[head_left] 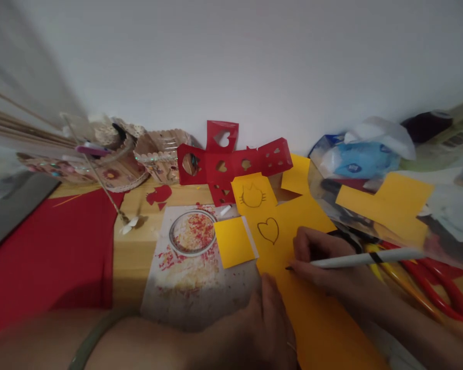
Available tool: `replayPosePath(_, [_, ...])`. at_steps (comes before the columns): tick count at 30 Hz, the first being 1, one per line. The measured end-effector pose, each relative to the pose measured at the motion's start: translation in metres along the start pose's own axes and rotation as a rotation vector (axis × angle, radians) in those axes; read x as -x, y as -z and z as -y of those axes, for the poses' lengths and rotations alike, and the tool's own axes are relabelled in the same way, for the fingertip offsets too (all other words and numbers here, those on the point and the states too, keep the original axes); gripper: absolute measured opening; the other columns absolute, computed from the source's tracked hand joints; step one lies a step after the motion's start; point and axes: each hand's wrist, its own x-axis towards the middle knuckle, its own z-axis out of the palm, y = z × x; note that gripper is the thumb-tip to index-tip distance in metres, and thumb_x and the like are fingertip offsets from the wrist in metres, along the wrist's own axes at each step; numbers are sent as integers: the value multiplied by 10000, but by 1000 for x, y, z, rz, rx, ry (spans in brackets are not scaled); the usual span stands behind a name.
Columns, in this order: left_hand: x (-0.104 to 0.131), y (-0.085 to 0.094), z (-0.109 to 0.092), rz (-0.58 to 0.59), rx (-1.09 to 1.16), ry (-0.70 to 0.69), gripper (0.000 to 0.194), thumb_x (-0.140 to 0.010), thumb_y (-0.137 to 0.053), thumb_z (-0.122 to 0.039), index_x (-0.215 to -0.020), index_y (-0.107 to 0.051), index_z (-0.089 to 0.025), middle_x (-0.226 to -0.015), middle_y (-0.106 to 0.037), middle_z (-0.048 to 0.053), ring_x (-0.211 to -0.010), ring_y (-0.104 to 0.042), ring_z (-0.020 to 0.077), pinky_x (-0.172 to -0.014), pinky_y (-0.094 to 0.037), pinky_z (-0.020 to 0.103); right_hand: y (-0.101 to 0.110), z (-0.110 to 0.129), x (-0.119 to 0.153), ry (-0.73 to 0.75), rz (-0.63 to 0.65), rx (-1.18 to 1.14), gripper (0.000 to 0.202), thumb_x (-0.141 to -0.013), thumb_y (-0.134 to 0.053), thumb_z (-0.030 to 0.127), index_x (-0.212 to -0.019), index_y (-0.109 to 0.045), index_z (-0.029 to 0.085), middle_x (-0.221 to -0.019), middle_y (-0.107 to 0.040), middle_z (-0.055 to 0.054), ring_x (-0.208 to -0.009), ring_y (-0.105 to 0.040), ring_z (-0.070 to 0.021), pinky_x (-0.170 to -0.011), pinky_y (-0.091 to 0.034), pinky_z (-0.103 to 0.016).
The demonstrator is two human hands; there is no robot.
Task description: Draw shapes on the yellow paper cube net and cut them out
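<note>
A yellow paper cut-out lies in front of me, shaped like an unfolded box. It bears a pencil-dark cat face on its upper panel and a heart outline below. My right hand is closed around a white pen with a black band, its dark tip at the paper just below the heart. Resting along the paper's left edge, my left hand lies with its fingers stretched out, holding nothing. A yellow square flap with a whitish strip on its right side sits beside the heart panel.
Behind stands a red paper cut-out with cut shapes. Red sheet lies left, and a stained printed sheet is under my left forearm. Decorated wooden-stick holders stand at the wall. Red-and-orange-handled scissors and a blue packet are right.
</note>
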Motion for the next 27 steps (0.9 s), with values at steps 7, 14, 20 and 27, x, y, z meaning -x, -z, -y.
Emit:
replayPosePath(7, [2, -10, -1, -96, 22, 17, 267, -902, -409, -150, -932, -669, -96, -930, -738, 86, -855, -712, 200, -660, -548, 238, -1, -7, 1, 83, -95, 159, 242, -745, -571, 260, -572, -406, 231, -529, -437, 48, -476, -370, -107, -408, -283, -222])
replayPosePath(14, [6, -13, -4, -58, 52, 21, 241, -926, -430, -187, -952, -651, -94, -1034, -715, 130, -918, -698, 205, -700, -520, 250, -7, -18, 7, 127, -108, 255, 246, -783, -572, 237, -596, -412, 237, -526, -499, 45, -464, -425, -112, -425, -320, -227])
replayPosePath(20, [7, -13, -4, -18, 40, -12, 259, -940, -384, -145, -952, -640, -110, -1027, -722, 101, -907, -700, 173, -704, -522, 223, -7, -19, 7, 120, -107, 275, 232, -787, -579, 259, -594, -452, 235, -507, -534, 36, -441, -449, -112, -404, -346, -222])
replayPosePath(27, [3, -12, 2, -50, 45, 4, 235, -920, -390, -101, -901, -622, -128, -979, -734, 59, -915, -701, 174, -721, -539, 218, -6, -13, 4, 98, -111, 197, 233, -761, -616, 290, -572, -489, 236, -510, -559, 21, -447, -487, -125, -388, -367, -220])
